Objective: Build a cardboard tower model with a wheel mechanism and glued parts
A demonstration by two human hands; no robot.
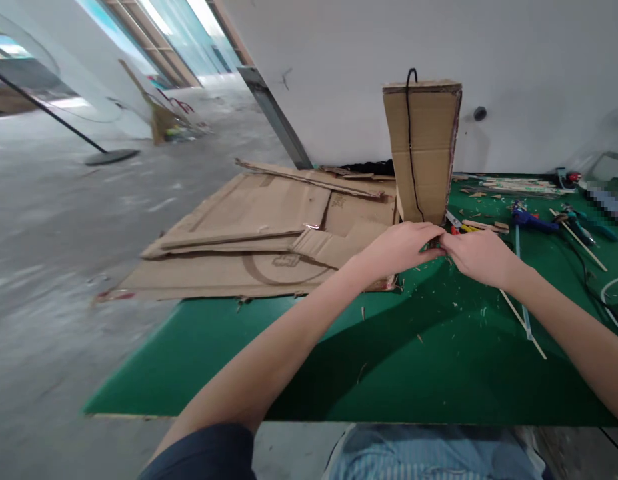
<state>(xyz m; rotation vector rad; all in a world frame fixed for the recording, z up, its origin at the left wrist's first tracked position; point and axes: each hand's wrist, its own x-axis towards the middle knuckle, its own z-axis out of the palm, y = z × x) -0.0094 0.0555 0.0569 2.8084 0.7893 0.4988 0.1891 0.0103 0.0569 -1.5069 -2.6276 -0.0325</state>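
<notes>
My left hand (399,248) and my right hand (476,255) meet fingertip to fingertip at the foot of a tall upright cardboard box (423,150) on the green table (299,360). Both hands are closed in a pinch on something small between them that I cannot make out. A black cord (410,140) runs from the box's top down its front face to the spot where my fingers meet.
Flattened cardboard sheets (259,240) lie piled on the table's left part, overhanging its edge. To the right lie a blue glue gun (531,220), thin wooden sticks (521,317), pliers and cables. Wood shavings dot the mat. A white wall stands behind.
</notes>
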